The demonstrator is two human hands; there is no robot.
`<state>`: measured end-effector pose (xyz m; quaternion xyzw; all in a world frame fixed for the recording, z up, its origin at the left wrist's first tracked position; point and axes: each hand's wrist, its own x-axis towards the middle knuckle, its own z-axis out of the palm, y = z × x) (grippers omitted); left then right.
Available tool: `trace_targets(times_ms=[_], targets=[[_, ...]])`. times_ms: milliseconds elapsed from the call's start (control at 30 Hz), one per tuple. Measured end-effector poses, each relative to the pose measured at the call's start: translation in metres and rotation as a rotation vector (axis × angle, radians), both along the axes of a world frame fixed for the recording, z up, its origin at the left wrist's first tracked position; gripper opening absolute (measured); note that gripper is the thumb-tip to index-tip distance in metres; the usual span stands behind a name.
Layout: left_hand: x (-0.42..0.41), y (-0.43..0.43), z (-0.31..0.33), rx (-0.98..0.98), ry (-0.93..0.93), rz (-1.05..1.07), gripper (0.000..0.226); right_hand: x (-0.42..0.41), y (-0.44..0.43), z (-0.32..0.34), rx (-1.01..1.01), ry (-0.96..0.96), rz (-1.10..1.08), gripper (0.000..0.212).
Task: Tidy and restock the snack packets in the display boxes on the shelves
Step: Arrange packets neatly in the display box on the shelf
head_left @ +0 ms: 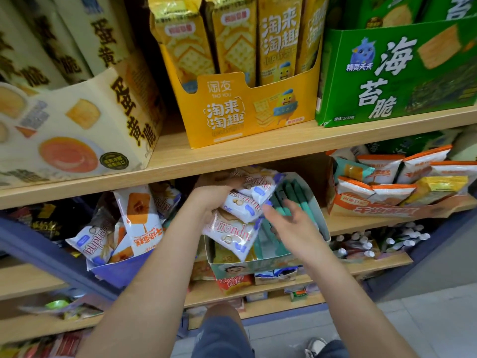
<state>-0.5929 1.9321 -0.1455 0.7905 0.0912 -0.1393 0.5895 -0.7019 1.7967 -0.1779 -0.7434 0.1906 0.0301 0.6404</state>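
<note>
The left hand (215, 196) grips a fanned bunch of glossy white plastic snack packets with blue corners (238, 229), held over the open pale cardboard display box (260, 264) on the middle light-wood shelf (361, 226). The right hand (291, 220) is spread, fingers relaxed, above the upright matte teal packets (296, 196) standing inside that box.

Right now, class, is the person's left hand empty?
No: the left hand grips a bunch of white packets above the display box.

White snack packets (242, 202) bunched above teal-packet display box (258, 264), middle shelf
</note>
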Motion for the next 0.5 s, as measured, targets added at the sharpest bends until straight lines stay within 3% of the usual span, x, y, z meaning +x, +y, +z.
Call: trace_targets(times_ms=[100, 200, 300, 500], targets=[[-0.014, -0.003, -0.010, -0.148, 0.077, 0.145, 0.014, -0.006, 0.011, -0.001, 0.305, 0.022, 0.074, 0.067], [-0.028, -0.001, -0.024, -0.246, 0.083, 0.195, 0.021, -0.011, 0.011, -0.008, 0.565, 0.067, 0.032, 0.047], [-0.042, 0.000, -0.032, -0.345, 0.046, 0.209, 0.022, -0.018, 0.010, -0.016, 0.775, 0.049, -0.034, 0.041], [-0.064, 0.009, -0.031, -0.480, -0.097, 0.265, 0.020, -0.027, 0.020, -0.016, 0.775, -0.086, -0.203, 0.043]])
